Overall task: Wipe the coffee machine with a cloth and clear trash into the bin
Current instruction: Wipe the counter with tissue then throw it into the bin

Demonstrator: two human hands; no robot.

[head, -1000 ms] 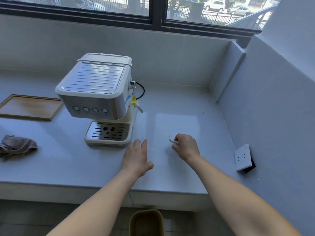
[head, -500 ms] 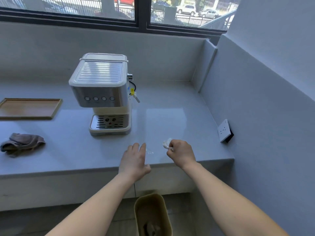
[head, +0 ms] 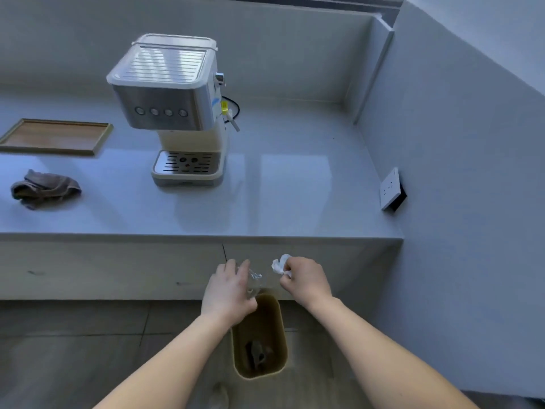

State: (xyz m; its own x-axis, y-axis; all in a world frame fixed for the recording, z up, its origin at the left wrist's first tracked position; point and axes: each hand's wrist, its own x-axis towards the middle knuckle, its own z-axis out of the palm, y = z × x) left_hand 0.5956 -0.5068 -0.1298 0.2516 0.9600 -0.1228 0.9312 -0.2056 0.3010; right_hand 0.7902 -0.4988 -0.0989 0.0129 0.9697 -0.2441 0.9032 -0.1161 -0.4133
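Coffee machine (head: 174, 110), cream with a steel front, four round buttons and a ribbed top, is seen standing on the counter (head: 295, 187); its slotted drip tray faces the counter edge and a steam wand with a yellow tag juts from its right side. Left of the machine a wooden tray (head: 56, 137) is laid flat, and nearer the edge, also left of the machine, a crumpled grey cloth (head: 44, 188) is left untouched. Well below the machine, on the floor, an olive bin (head: 280, 349) is placed, with dark scraps inside. Above its rim the left hand (head: 228, 293) is closed on a clear wrapper (head: 255, 280). The right hand (head: 306, 280) is clenched on a white wad (head: 278, 265).
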